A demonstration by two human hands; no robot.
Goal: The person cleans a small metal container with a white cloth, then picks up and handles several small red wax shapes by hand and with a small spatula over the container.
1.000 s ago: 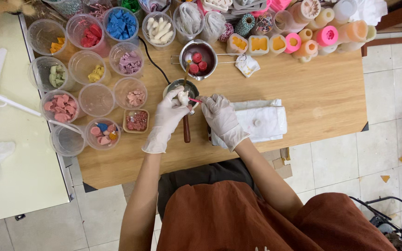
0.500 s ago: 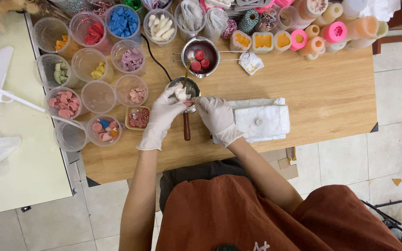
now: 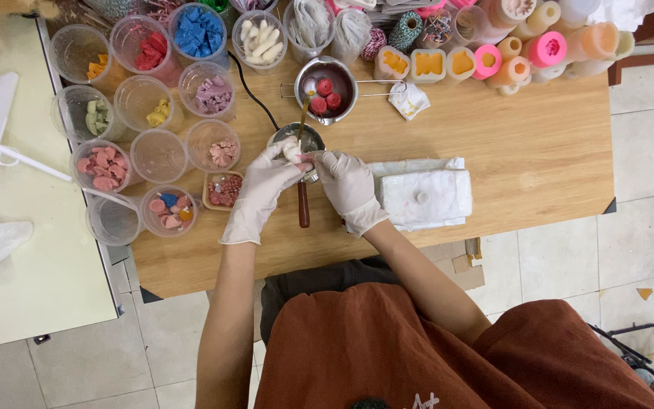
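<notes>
Left hand point(image 3: 263, 189) pinches a white lump point(image 3: 292, 151) over the small pot point(image 3: 297, 141); right hand point(image 3: 348, 188) fingers narrow, touching it beside the white cloth point(image 3: 425, 197).

We see both gloved hands meet over a small metal pot point(image 3: 302, 140) at the table's middle. The left hand point(image 3: 263, 185) pinches a small white piece point(image 3: 291, 151) above it; the right hand point(image 3: 347, 185) touches that piece (its fingertips closed). At twelve o'clock sits a steel saucepan point(image 3: 325, 89) with red balls point(image 3: 325, 95); at three o'clock, a folded white cloth point(image 3: 425, 197).
</notes>
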